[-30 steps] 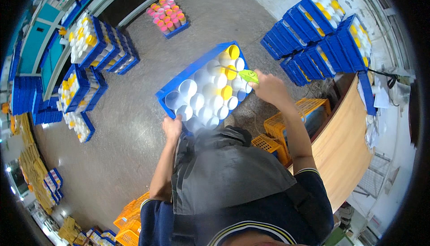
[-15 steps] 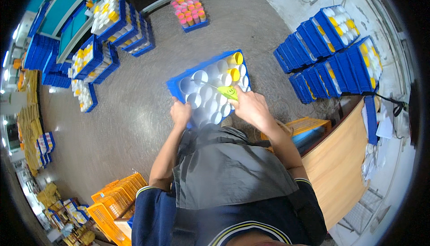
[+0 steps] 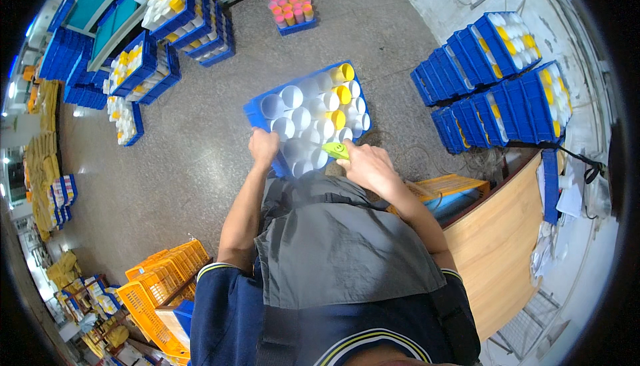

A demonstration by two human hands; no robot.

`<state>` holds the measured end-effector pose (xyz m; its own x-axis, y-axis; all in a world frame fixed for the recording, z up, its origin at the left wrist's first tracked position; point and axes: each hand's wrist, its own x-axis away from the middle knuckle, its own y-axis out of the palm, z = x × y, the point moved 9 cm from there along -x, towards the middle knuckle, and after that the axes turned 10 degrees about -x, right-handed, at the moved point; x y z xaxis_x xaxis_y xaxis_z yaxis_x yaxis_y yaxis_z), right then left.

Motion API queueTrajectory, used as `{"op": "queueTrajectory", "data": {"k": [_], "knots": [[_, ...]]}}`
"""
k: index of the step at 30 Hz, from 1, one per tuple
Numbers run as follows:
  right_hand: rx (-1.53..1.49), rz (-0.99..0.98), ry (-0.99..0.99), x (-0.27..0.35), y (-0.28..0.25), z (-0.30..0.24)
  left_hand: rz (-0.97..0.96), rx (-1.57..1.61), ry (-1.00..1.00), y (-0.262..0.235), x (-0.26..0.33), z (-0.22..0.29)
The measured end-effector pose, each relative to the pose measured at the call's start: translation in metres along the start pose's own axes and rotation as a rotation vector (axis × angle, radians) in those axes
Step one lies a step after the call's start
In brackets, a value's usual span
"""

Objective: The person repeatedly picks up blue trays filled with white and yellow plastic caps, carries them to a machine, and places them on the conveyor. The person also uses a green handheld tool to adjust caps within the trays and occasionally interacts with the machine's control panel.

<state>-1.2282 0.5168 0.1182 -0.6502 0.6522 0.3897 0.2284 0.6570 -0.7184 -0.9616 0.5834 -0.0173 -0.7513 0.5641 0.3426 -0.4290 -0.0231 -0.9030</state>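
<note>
A blue plastic crate (image 3: 253,115) is held in front of my body, filled with white round cups or tubes (image 3: 291,97), open ends up. A few yellow ones (image 3: 343,95) stand among them toward the right side. My left hand (image 3: 264,146) is closed on the crate's left edge. Over the crate's near right part, my right hand (image 3: 368,165) grips a lime-green handled tool (image 3: 335,151) pointing left across the cups. Its tip cannot be made out against the white cups.
Stacked blue crates of white and yellow pieces stand at the right wall (image 3: 490,66) and far left (image 3: 175,23). A crate of pink and orange tubes (image 3: 290,6) sits on the floor ahead. Orange baskets (image 3: 160,276) lie near left; a wooden tabletop (image 3: 497,243) is at right.
The tool and my right hand have moved toward the crate's near side, uncovering a yellow cup. The crate and left hand sit slightly higher in view; both hands keep their grips.
</note>
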Motion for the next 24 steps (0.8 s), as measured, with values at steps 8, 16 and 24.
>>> {"op": "queueTrajectory", "data": {"k": [8, 16, 24], "knots": [[0.035, -0.153, 0.010, 0.014, 0.039, 0.001, -0.039, 0.050, -0.132, 0.007, -0.007, -0.034], [0.050, 0.012, 0.126, 0.014, 0.011, 0.030, -0.001, 0.135, -0.174, 0.003, 0.006, -0.069], [0.060, 0.139, 0.236, 0.000, -0.026, 0.069, 0.003, 0.357, -0.179, 0.007, 0.020, -0.105]]}}
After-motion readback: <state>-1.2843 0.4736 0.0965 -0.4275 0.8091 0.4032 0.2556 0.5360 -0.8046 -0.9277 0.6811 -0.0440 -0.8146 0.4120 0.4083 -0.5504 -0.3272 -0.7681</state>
